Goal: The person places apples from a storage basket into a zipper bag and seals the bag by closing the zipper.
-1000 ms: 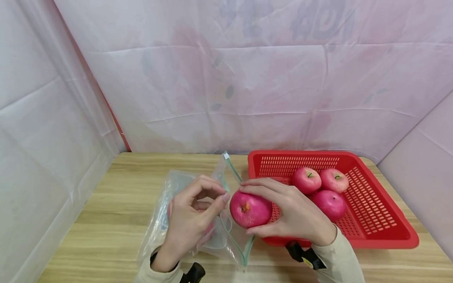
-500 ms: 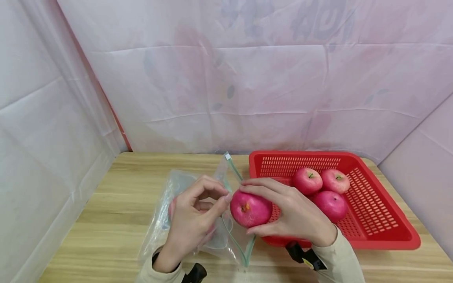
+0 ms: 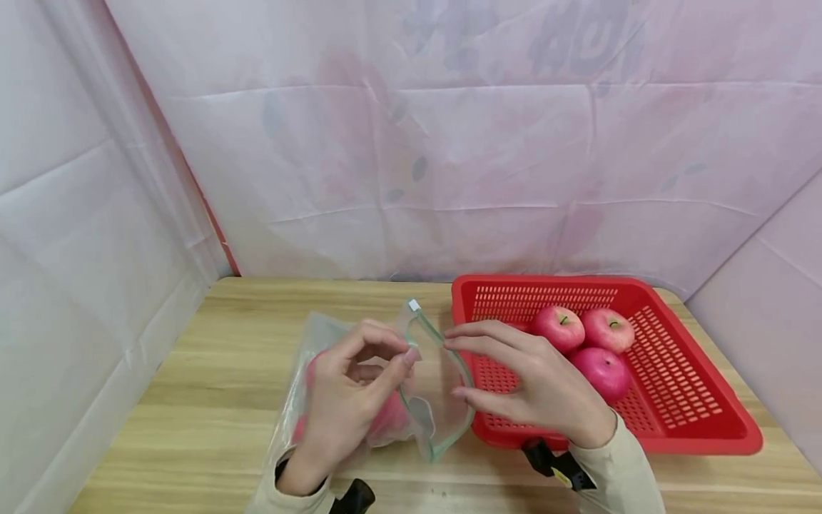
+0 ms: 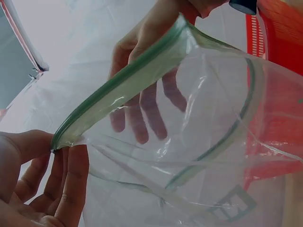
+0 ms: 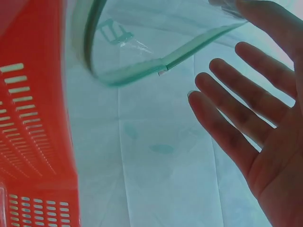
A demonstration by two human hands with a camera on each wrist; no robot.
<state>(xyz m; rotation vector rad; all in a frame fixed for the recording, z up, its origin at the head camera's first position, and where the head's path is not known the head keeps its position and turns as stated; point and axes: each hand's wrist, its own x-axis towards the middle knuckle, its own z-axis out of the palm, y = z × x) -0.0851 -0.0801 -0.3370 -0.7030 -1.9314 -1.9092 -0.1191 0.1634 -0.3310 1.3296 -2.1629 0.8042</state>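
My left hand [image 3: 349, 392] pinches the green-edged rim of a clear zip bag [image 3: 319, 328] between thumb and fingers. In the left wrist view the bag's mouth gapes wide, its green zip strip [image 4: 118, 85] bowed out. Pink apples [image 3: 390, 416] show through the plastic behind and beside my left hand, which hides part of them. On the mouth's other side is my right hand [image 3: 536, 378], fingers spread and nothing between them, fingertips right at the rim. The right wrist view shows its fingers [image 5: 236, 109] extended beside the zip strip. A white slider [image 3: 414, 305] sits at the strip's far end.
A red perforated basket [image 3: 719, 400] stands on the wooden table [image 3: 193, 400] at the right, close beside the bag. Three apples [image 3: 604, 371] lie in it. Pale printed cloth [image 3: 488, 157] hangs behind the table and along both sides.
The apple in my right hand has been let go into the bag, where more pink now shows. The bag's mouth has shifted and rounded out. My left hand keeps its pinch in place.
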